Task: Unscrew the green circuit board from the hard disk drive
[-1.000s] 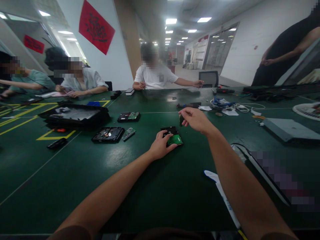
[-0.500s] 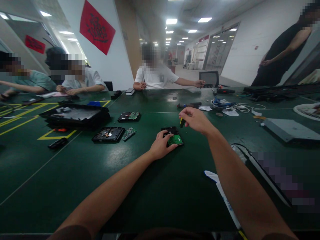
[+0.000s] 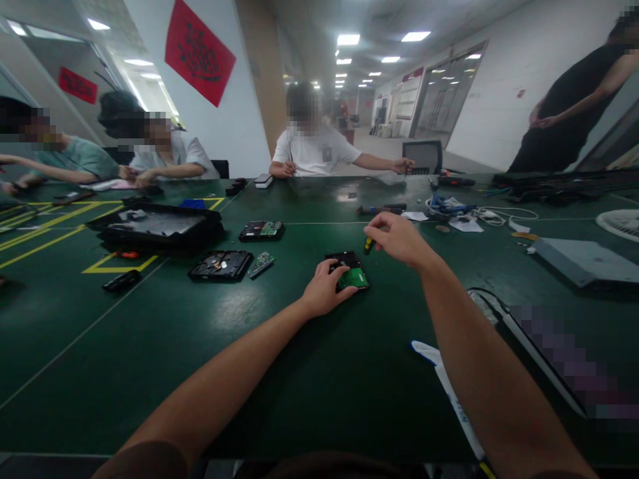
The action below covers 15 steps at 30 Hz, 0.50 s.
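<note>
A hard drive (image 3: 355,278) with a green circuit board lies on the dark green table. My left hand (image 3: 327,286) grips it from the near left, fingers and thumb on either side of the board. Just above the drive's far right corner, my right hand (image 3: 394,238) pinches a small yellow-and-black screwdriver (image 3: 369,245), pointing down. The screwdriver's tip is too small to make out. To the left of my left hand lie a loose circuit board (image 3: 261,265), an opened hard drive (image 3: 220,265) and another drive (image 3: 261,230) with its board showing.
A black tray (image 3: 157,223) stands at the left, near a small black part (image 3: 121,281). Cables (image 3: 449,206), a dark tool (image 3: 382,209) and a grey metal box (image 3: 586,263) are to the right. Several people are around the table; one person (image 3: 314,150) sits opposite.
The whole view has shifted slightly. My left hand stays on the hard drive, and my right hand still holds the screwdriver close above it, with little visible movement.
</note>
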{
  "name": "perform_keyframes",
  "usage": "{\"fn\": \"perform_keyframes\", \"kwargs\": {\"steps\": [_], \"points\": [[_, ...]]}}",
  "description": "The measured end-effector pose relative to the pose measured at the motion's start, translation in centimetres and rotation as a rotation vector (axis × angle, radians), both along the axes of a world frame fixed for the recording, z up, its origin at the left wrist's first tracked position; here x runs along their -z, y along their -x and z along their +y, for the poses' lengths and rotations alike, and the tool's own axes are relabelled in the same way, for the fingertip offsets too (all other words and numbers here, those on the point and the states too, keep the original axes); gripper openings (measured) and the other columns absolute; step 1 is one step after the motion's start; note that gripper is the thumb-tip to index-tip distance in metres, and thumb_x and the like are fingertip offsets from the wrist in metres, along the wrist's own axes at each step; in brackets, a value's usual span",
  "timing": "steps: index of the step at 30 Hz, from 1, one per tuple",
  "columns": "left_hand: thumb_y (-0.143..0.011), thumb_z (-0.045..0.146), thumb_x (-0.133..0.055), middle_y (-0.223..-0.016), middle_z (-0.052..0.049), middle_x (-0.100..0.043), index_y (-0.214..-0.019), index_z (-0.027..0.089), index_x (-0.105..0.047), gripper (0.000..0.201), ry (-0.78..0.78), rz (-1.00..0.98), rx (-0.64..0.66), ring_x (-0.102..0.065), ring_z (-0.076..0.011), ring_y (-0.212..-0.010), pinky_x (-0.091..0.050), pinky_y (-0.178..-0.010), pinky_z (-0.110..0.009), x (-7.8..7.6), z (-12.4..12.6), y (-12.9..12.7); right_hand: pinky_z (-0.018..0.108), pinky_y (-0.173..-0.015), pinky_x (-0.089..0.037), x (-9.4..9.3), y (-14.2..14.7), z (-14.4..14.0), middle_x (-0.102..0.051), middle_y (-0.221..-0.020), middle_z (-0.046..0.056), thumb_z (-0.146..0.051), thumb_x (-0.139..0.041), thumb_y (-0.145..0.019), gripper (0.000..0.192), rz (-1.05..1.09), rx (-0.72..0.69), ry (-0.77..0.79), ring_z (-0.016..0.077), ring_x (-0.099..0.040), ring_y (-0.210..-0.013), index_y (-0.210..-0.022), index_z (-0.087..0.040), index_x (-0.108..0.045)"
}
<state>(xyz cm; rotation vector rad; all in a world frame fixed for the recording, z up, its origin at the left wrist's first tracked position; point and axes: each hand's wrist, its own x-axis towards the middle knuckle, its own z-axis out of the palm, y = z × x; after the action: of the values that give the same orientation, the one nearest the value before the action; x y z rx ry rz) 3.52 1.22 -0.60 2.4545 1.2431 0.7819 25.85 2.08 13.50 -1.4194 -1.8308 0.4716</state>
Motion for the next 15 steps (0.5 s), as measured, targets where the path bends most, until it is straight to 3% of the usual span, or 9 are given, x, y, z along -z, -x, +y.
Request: {"fn": "perform_keyframes", "kwargs": {"steps": [6,10,15], "points": [[-0.091,0.061,-0.066,-0.151,-0.015,-0.040,-0.142,0.026,-0.058,0.063,0.001,0.008,-0.003,-0.036,-0.0376,-0.146,-0.039,-0.118,-0.057,0.04,-0.01,0.02,0.030,-0.059,-0.051,-0.08,0.11,-0.14,-0.072,-0.075,0.005,-0.040,-0.055,-0.100,0.025,0.066,-0.118,0.046,0.0173,-0.067,-0.060,-0.099,-0.020,-0.070],[-0.091,0.061,-0.066,-0.152,-0.014,-0.039,-0.143,0.026,-0.057,0.063,0.008,0.005,0.002,-0.036,-0.0376,-0.147,-0.040,-0.118,-0.057,-0.13,-0.10,0.15,0.030,-0.060,-0.052,0.08,-0.24,0.15,-0.070,-0.070,0.004,-0.038,-0.051,-0.102,0.027,0.078,-0.124,0.059,0.0178,-0.067,-0.062,-0.110,-0.019,-0.070],[-0.092,0.061,-0.065,-0.153,-0.016,-0.039,-0.144,0.025,-0.056,0.064,0.024,0.013,0.001,-0.035,-0.0386,-0.147,-0.039,-0.118,-0.057,-0.32,-0.15,0.18,0.029,-0.061,-0.049,0.00,-0.27,0.22,-0.074,-0.081,0.006,-0.042,-0.066,-0.092,0.023,-0.029,-0.004,-0.021,0.0188,-0.067,-0.068,-0.092,-0.019,-0.070]]}}
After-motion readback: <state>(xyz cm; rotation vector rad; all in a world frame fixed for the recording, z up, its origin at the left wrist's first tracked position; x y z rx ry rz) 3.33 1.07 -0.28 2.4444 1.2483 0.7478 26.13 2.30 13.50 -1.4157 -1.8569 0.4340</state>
